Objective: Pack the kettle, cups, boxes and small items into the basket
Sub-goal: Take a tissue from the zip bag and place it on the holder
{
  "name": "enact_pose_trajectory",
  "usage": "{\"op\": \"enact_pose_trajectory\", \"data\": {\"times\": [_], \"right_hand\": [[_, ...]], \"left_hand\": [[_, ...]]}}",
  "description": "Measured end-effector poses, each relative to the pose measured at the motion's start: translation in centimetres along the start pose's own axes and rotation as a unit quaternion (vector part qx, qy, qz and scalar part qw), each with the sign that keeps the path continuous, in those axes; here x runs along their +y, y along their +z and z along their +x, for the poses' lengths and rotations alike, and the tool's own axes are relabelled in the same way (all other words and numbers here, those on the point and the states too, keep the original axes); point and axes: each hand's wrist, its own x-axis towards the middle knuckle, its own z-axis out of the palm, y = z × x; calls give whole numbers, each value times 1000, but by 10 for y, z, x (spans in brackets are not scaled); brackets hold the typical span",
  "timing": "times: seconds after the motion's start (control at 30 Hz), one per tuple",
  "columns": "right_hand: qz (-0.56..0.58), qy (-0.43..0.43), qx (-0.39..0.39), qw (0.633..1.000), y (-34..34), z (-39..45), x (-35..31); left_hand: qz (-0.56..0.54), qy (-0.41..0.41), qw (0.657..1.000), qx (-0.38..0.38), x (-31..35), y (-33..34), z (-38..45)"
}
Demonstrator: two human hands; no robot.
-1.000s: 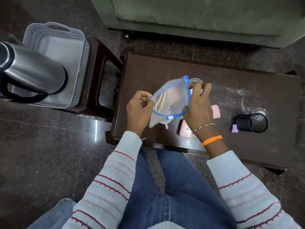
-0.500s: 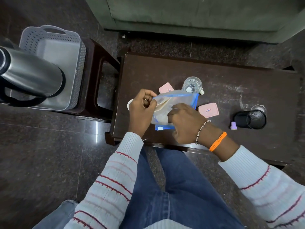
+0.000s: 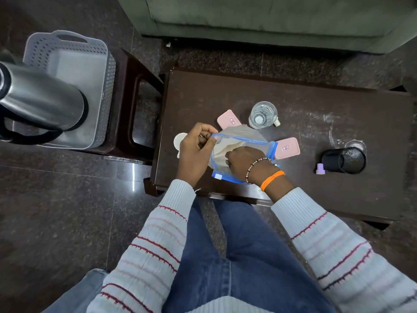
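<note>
A clear pouch with a blue zip rim [image 3: 242, 141] lies open on the dark table [image 3: 293, 105]. My left hand [image 3: 196, 152] pinches its rim at the left. My right hand [image 3: 244, 162] is pushed into its mouth, fingers hidden inside. Two pink boxes lie beside it, one behind [image 3: 228, 119] and one to the right [image 3: 287, 148]. A clear glass cup [image 3: 262, 115] stands behind the pouch. The steel kettle [image 3: 42, 102] lies tilted over the grey basket [image 3: 74, 64] at the left.
A black mesh cup [image 3: 345, 159] lies on its side at the table's right, with a small lilac cap [image 3: 320, 168] beside it. A white round item [image 3: 179, 140] peeks out by my left hand. The basket rests on a dark stool [image 3: 133, 91]. A green sofa [image 3: 259, 16] stands behind.
The pouch came down from an upright hold onto the table. My right hand left its far rim and went into its mouth. Both pink boxes and the glass came into view.
</note>
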Motion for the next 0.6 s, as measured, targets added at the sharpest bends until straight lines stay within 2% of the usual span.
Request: {"op": "enact_pose_trajectory", "data": {"times": [0.17, 0.5, 0.6], "right_hand": [[29, 18, 23, 999, 1, 6, -2], [29, -5, -78, 997, 16, 34, -2], [78, -2, -82, 994, 17, 37, 0]], "left_hand": [[-5, -8, 1000, -23, -4, 5, 3], [-6, -2, 999, -54, -8, 4, 4], [11, -16, 998, -60, -10, 4, 4]]}}
